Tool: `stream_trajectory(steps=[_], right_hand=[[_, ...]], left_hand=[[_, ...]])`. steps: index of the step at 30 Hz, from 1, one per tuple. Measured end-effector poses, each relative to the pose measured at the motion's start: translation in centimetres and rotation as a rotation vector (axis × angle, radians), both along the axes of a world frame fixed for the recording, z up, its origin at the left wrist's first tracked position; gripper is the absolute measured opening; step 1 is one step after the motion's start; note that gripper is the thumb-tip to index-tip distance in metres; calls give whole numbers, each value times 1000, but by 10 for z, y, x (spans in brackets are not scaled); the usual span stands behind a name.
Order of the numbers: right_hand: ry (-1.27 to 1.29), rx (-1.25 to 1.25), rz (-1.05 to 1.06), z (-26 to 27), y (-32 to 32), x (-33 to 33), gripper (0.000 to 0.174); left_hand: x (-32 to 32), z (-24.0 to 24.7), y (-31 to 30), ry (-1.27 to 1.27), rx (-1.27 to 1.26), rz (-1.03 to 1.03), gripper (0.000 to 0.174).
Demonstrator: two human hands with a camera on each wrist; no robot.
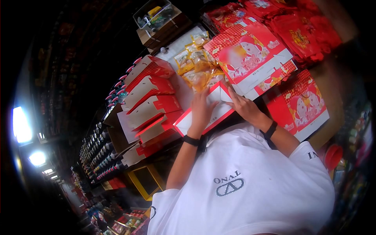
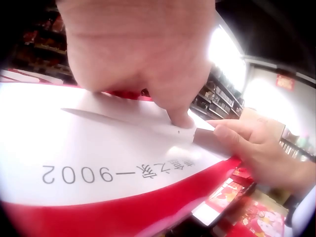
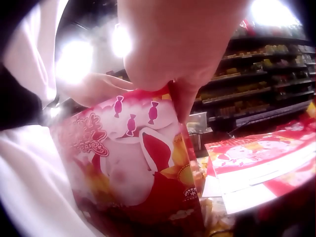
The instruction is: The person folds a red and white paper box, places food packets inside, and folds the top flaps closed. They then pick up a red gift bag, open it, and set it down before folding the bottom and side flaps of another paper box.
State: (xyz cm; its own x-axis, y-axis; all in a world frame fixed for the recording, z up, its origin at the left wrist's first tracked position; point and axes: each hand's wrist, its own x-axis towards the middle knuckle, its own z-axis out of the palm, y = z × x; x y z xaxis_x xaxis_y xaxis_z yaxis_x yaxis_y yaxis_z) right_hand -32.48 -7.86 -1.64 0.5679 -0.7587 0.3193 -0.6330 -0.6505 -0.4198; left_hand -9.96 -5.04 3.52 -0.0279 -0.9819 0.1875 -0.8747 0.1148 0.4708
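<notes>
A red-and-white printed cardboard gift box [image 1: 211, 105] lies across the front of the person. My left hand [image 1: 201, 109] holds it by its long side, with the thumb [image 2: 180, 118] on the white panel and the other fingers over the far edge. At the box's other end my right hand [image 1: 246, 109] grips the corner by the end flap; its thumb [image 2: 227, 134] lies along the fold in the left wrist view. The right wrist view shows the box's illustrated side [image 3: 123, 158] below that hand, whose fingertips are partly hidden.
Several opened red boxes [image 1: 150, 102] stand in a row on the left. Yellow snack packets [image 1: 196, 62] lie behind the hands. Flat printed boxes [image 1: 250, 55] and red bags [image 1: 293, 35] are stacked at the right. A clear bin [image 1: 154, 15] stands at the back.
</notes>
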Motion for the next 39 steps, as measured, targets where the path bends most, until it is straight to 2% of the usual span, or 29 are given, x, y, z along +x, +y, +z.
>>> stream_trajectory(steps=[1, 4, 7, 9, 10, 13, 15, 16, 18, 19, 20, 22, 23, 25, 27, 29, 30, 32, 35, 38, 39], right_hand=[[-11, -13, -2, -1, 0, 0, 78], [-54, 238, -3, 9, 0, 0, 77], [-314, 309, -45, 19, -1, 2, 77], [-520, 522, -105, -2, 5, 3, 82], [-625, 626, -134, -16, 9, 4, 84], [-581, 965, -195, -57, 17, 5, 91], [-638, 1083, -170, -35, 13, 13, 85], [-665, 1143, -156, -20, 10, 19, 82], [-692, 878, -209, -2, -3, 34, 82], [-700, 746, -230, 4, -13, 44, 83], [-768, 668, -220, 1, -31, 57, 74], [-798, 790, -176, 41, -55, 72, 66], [-810, 852, -152, 59, -66, 80, 63], [-756, 793, -91, 67, -85, 99, 58], [-711, 781, -48, 74, -91, 115, 54], [-674, 819, -23, 79, -92, 127, 51], [-659, 781, -7, 75, -91, 134, 55], [-628, 704, 23, 67, -88, 148, 64], [-392, 273, -136, 70, -49, 164, 83], [-230, 175, -86, 71, -27, 163, 101], [-184, 124, -89, 73, -24, 160, 100]], left_hand=[[0, 0, 0, 29, 62, 12, 71], [-1, 3, -1, 67, 180, 48, 71], [-3, 3, -5, 22, 139, 57, 69], [3, 7, -11, 4, 76, 42, 65], [7, 10, -12, 24, 146, 87, 64], [16, 26, -18, 46, 355, 194, 63], [21, 39, -21, 18, 496, 224, 62], [26, 41, -20, 24, 480, 247, 62], [38, 47, -19, 37, 444, 296, 60], [44, 53, -19, 131, 388, 292, 60], [48, 64, -17, 225, 331, 290, 60], [55, 84, -18, 346, 292, 276, 66], [67, 73, -20, 356, 240, 255, 69], [95, 40, -23, 378, 136, 213, 76], [91, 61, -23, 537, 149, 311, 80], [99, 59, -22, 444, 55, 322, 84], [111, 45, -21, 268, -42, 283, 85], [121, 27, -20, 197, -121, 254, 85], [126, 11, -11, 439, -71, 295, 80], [112, 24, -4, 559, -19, 343, 70], [115, 21, -3, 541, -37, 349, 69]])
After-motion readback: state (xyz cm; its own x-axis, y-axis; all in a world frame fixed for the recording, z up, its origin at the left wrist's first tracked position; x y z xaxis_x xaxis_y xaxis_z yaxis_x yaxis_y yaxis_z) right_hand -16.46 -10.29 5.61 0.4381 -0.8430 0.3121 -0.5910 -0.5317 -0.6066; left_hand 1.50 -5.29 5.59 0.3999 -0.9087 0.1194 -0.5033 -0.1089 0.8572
